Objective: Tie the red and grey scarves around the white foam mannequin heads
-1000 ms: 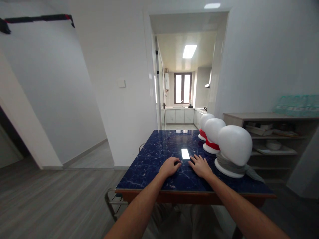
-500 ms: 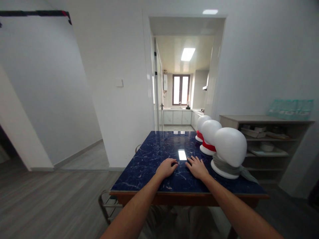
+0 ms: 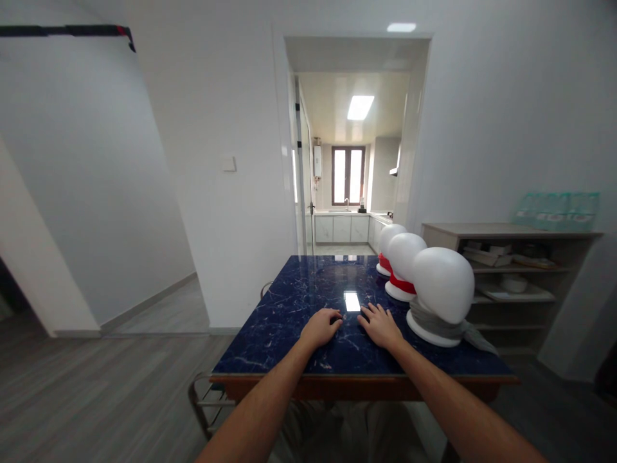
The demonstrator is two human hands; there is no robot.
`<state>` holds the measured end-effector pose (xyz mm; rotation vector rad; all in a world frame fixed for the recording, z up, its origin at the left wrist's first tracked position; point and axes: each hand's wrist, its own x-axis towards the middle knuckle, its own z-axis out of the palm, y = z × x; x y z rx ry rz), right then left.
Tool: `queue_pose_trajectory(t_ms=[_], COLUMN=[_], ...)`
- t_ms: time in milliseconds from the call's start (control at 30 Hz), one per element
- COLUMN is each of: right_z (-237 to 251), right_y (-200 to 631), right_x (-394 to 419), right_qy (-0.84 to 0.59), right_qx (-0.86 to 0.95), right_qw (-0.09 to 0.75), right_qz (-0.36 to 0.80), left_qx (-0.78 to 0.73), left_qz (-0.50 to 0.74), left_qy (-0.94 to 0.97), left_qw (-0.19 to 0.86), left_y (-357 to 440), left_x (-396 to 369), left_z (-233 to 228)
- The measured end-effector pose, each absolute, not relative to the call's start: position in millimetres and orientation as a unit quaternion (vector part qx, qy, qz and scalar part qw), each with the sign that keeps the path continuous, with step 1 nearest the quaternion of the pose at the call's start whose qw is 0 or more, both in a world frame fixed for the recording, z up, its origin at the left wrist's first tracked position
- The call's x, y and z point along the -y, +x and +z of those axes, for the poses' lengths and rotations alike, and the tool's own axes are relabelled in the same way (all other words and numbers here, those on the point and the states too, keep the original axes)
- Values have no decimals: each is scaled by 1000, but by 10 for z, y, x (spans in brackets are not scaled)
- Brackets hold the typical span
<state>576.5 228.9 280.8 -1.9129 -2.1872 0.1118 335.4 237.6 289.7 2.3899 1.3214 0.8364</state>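
A bare left hand (image 3: pixel 321 326) and a bare right hand (image 3: pixel 380 326) rest on one shiny dark-blue worktop (image 3: pixel 284 315) with white streaks, near three smooth white head shapes (image 3: pixel 407 251).
The left grip is open, with fingers bent a little; the right grip is open too, with fingers spread. The three head shapes stand in a row on the worktop's right side, just past the right hand. One soft grey cloth (image 3: pixel 436 319) goes around the nearest neck, and two red cloths (image 3: pixel 401 284) go around the other two, one each.
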Motion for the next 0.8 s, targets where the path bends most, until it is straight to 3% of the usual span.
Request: queue_pose_trajectory(t_ms=[800], right_z=[2790], right_y=[5782], right_x=[-2302], right_qy=[-649], right_qx=[747], right_qw=[140], right_qz=[48], left_qx=[-474], left_qz=[281], left_qy=[823], left_qw=[140], left_y=[3369], left_x=[-2349], left_z=[2922])
